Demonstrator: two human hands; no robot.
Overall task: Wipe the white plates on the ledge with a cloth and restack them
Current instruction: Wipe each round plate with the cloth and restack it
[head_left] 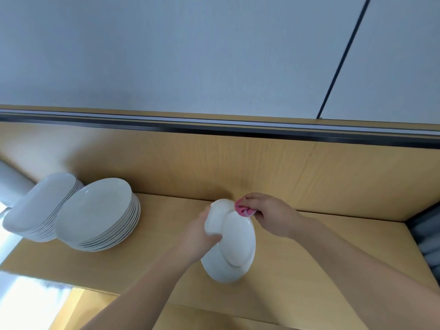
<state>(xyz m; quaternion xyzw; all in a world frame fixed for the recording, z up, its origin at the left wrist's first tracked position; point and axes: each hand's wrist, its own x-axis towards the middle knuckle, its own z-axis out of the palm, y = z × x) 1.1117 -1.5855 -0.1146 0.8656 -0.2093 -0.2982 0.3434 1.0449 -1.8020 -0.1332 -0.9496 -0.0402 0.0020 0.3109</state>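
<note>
On wooden ledge (309,258): white plate (238,236) held tilted.
Plate edge gripped by left hand (197,236); right hand (266,210) fingers curled round pink cloth (241,209) at far rim; plate stacks (97,210) left.

cloth (241,209) mostly hidden, forearms (133,294) cut off

Your left hand (202,234) grips a plate (238,239) by its left edge, and your right hand (269,215) holds the cloth (242,210) on its far rim. Beneath the grip, a second plate (221,272) lies on the ledge (309,270). Left of the grip stands the nearer stack (100,213), with the farther stack (40,206) beyond it.
</note>
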